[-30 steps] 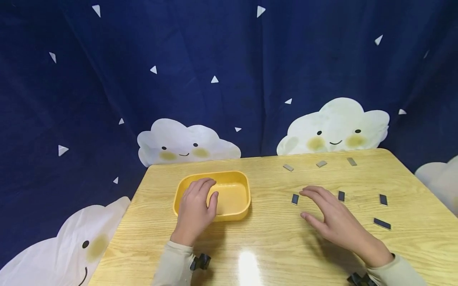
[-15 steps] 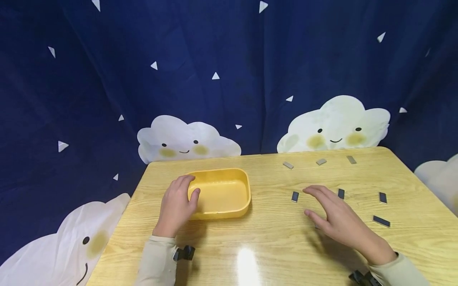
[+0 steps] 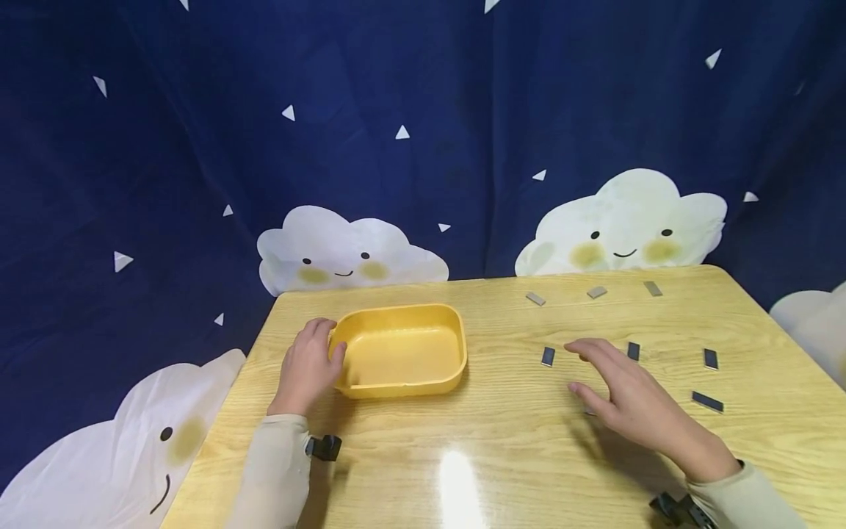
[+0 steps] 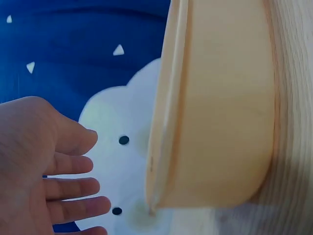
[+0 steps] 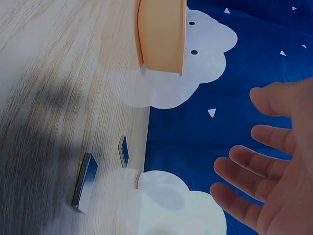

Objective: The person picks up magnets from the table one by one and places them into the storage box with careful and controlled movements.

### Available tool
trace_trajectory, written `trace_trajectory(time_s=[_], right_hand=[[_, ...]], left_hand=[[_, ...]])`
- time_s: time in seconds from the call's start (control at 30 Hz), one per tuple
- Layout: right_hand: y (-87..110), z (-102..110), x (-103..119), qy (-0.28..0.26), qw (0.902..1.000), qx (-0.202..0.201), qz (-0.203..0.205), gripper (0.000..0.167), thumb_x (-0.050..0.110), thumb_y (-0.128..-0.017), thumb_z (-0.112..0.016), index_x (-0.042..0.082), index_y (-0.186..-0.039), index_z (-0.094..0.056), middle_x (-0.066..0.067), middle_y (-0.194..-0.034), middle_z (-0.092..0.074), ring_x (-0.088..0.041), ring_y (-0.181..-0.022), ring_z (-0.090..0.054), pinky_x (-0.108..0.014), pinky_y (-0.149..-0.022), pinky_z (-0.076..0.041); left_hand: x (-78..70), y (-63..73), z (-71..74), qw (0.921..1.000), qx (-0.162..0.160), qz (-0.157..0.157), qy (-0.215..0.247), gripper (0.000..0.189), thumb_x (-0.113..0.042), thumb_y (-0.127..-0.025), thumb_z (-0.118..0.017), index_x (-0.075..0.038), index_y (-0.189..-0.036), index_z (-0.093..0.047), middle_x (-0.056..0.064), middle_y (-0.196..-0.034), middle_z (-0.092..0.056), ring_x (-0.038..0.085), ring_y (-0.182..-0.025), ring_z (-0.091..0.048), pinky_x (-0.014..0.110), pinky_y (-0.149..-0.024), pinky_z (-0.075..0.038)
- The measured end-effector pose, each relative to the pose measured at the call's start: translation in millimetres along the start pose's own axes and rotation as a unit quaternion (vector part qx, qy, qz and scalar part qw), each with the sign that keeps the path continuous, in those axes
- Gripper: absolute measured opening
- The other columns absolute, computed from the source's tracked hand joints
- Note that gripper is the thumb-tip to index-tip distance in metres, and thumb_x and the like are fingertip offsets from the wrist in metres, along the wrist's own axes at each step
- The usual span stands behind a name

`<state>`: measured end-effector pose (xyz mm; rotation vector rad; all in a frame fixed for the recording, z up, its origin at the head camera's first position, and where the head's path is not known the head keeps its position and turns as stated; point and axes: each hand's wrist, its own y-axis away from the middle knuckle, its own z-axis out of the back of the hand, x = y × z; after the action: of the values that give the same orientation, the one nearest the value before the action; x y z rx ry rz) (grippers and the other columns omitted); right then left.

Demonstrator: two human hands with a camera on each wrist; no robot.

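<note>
A shallow yellow plastic tub (image 3: 399, 388) with rounded corners stands on the wooden table. My left hand (image 3: 307, 371) is at its left end, fingers relaxed and thumb apart; in the left wrist view a gap shows between the fingertips and the tub's wall (image 4: 225, 107). Over the table to the right, my right hand (image 3: 628, 389) hovers with spread, loosely bent fingers and holds nothing. Small dark rectangular pieces lie around it: one (image 3: 548, 357) to its left, one (image 3: 633, 351) just behind it, two others farther right. Another piece (image 3: 590, 410) is mostly hidden beneath the thumb.
Three small grey rectangular pieces, the left one (image 3: 536, 299) among them, lie in a loose row near the table's back edge. Behind the table (image 3: 502, 433) hangs a dark blue curtain (image 3: 370, 88) with white triangles and smiling clouds.
My left hand has moved left from over the tub to its left end. The right hand stays nearly where it was. The view has tilted slightly down.
</note>
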<state>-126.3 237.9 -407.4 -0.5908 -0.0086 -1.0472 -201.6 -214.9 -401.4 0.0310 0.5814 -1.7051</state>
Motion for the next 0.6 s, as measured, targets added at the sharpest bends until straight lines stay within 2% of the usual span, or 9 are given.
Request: trace_trajectory(time_s=[0.17, 0.37, 0.6], right_hand=[[1.8, 3.3, -1.1, 0.003, 1.0, 0.008, -0.004, 0.053, 0.013, -0.086, -0.076, 0.007, -0.134, -0.054, -0.01, -0.128, -0.061, -0.029, -0.113, -0.062, -0.05, -0.088, -0.054], [4.2, 5.6, -5.1, 0.006, 0.9994, 0.026, -0.021, 0.053, 0.016, -0.089, -0.073, 0.003, -0.135, -0.051, -0.013, -0.128, -0.061, -0.03, -0.108, -0.065, -0.049, -0.084, -0.055], [4.0, 4.9, -7.4, 0.003, 0.9986, 0.043, -0.03, 0.053, 0.017, -0.09, -0.072, 0.002, -0.136, -0.05, -0.015, -0.128, -0.062, -0.031, -0.108, -0.064, -0.051, -0.085, -0.055]], left_hand=[[14.2, -6.5, -1.7, 0.9991, 0.022, 0.034, -0.01, 0.041, -0.02, -0.095, -0.061, 0.003, -0.129, -0.057, 0.023, -0.134, -0.057, 0.044, -0.122, -0.056, 0.06, -0.098, -0.049], [34.3, -11.1, -4.8, 0.9972, 0.054, 0.041, -0.032, 0.043, -0.022, -0.098, -0.056, 0.003, -0.133, -0.054, 0.025, -0.134, -0.058, 0.044, -0.123, -0.056, 0.06, -0.099, -0.049], [46.8, -11.9, -5.6, 0.9948, 0.079, 0.063, -0.007, 0.046, -0.028, -0.101, -0.05, 0.002, -0.136, -0.052, 0.024, -0.135, -0.058, 0.044, -0.124, -0.056, 0.06, -0.101, -0.048]])
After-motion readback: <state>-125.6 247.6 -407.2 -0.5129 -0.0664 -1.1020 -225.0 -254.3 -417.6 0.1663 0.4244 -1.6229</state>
